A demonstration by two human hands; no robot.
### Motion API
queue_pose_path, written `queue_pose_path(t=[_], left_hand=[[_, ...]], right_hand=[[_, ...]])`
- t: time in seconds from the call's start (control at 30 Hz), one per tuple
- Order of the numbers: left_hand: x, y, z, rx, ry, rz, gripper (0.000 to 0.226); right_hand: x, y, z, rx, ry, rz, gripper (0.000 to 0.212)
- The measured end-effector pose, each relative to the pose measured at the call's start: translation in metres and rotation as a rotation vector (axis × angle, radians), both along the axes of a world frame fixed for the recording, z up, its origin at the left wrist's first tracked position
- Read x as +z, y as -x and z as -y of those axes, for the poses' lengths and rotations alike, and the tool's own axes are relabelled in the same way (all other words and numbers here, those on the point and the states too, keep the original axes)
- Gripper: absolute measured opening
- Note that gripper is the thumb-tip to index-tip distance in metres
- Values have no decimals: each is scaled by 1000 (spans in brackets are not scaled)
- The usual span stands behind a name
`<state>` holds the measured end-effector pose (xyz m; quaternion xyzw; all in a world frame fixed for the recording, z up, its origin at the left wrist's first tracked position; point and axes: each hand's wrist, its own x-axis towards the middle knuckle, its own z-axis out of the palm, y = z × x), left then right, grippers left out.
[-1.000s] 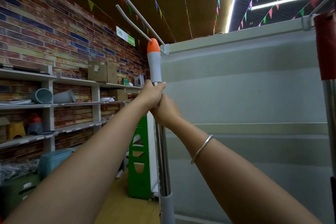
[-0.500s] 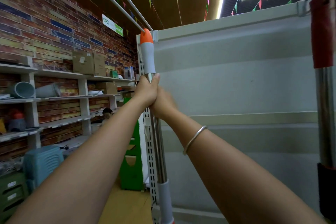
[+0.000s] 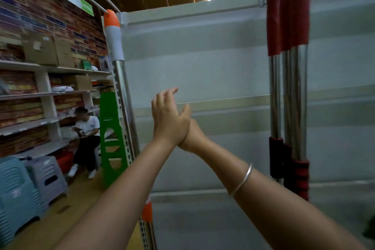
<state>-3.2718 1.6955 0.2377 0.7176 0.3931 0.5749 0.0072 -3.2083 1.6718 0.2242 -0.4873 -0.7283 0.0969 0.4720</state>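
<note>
In front of the big white panel (image 3: 213, 57) at the end of a shop aisle, long poles are kept standing up tall, most likely so that they can be seen and picked easily. A bunch of red-handled poles (image 3: 288, 87) is hung from the top edge of the panel on the right side. The orange-tipped pole (image 3: 119, 79) is set at the far left edge of the panel, with its orange cap (image 3: 111, 18) up by the top corner. It is probably placed there so that it stays straight and does not fall. It cannot be seen what holds it at the top. This pole is touched by no hand; it is a little way off to the left of both hands. The left hand (image 3: 168, 117) is held up in front of the panel, with its fingers (image 3: 162, 99) loose, slightly bent and wrapped round nothing. The right hand (image 3: 192, 136) is pressed close behind it and is mostly hidden, so how its fingers lie cannot be told. A thin silver bracelet (image 3: 242, 180) is worn on the right arm.
</note>
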Motion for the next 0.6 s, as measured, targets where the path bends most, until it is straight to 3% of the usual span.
queue_pose_path(t=[0.1,0.23,0.47,0.6], left_hand=[[-2,-42,28,-171,172,51,39],[-9,-92,67,-343,339,59,31],[-17,-178,118,-395,455,53,56],[-16,-194,123,-301,481,60,70]], right_hand=[[-9,-40,38,-118,29,42,28],[-30,-98,97,-156,36,-26,19],[-37,-183,136,-378,-72,-110,15],[-49,-211,136,-411,94,-261,9]])
